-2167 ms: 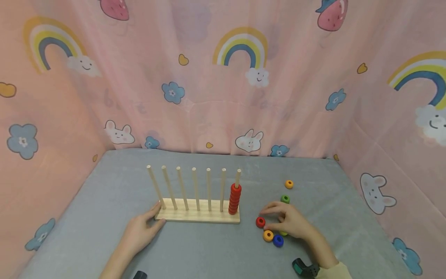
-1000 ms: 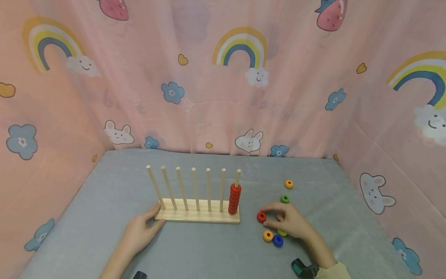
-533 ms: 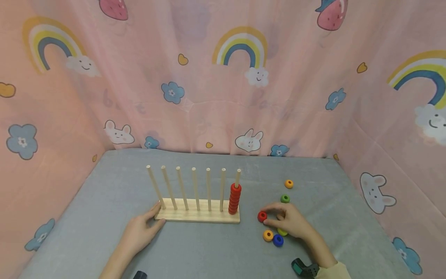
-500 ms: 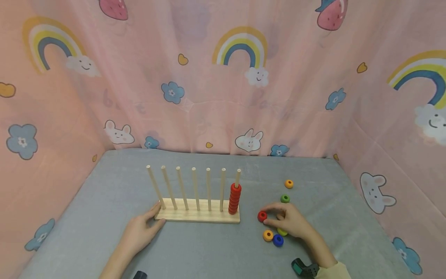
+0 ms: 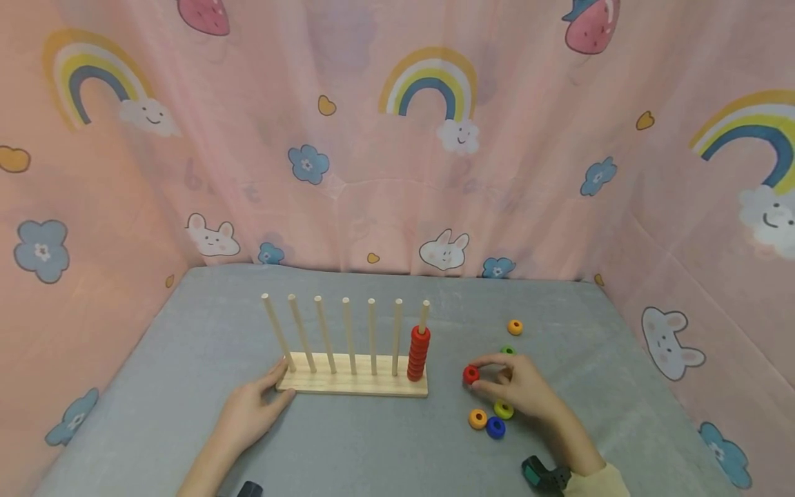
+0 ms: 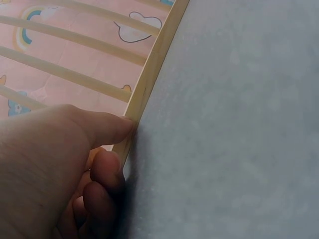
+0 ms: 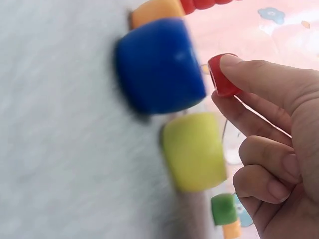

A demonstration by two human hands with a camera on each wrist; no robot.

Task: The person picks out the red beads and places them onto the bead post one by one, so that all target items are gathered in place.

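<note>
In the head view a wooden peg board (image 5: pixel 360 387) carries a row of upright pegs. A stack of red beads (image 5: pixel 418 355) fills most of its rightmost peg; the other pegs are bare. My left hand (image 5: pixel 251 414) grips the board's left end, thumb on the front edge and fingers round the side, as the left wrist view also shows at the base edge (image 6: pixel 154 64). To the right of the board, my right hand (image 5: pixel 528 390) pinches a red bead (image 5: pixel 470 375) between thumb and fingers. The right wrist view shows this red bead (image 7: pixel 224 77) raised off the cloth.
Near the right hand lie an orange bead (image 5: pixel 477 419), a blue bead (image 5: pixel 495 428) and a yellow-green bead (image 5: pixel 504 410). Beyond it are a partly hidden green bead (image 5: pixel 508 350) and another orange bead (image 5: pixel 515 328). Grey cloth (image 5: pixel 348 449) covers the table; a pink curtain (image 5: pixel 373 207) stands behind.
My right hand has taken hold of the red bead and raised it slightly away from the other beads, uncovering more of the yellow-green one. The left hand and board have stayed put.
</note>
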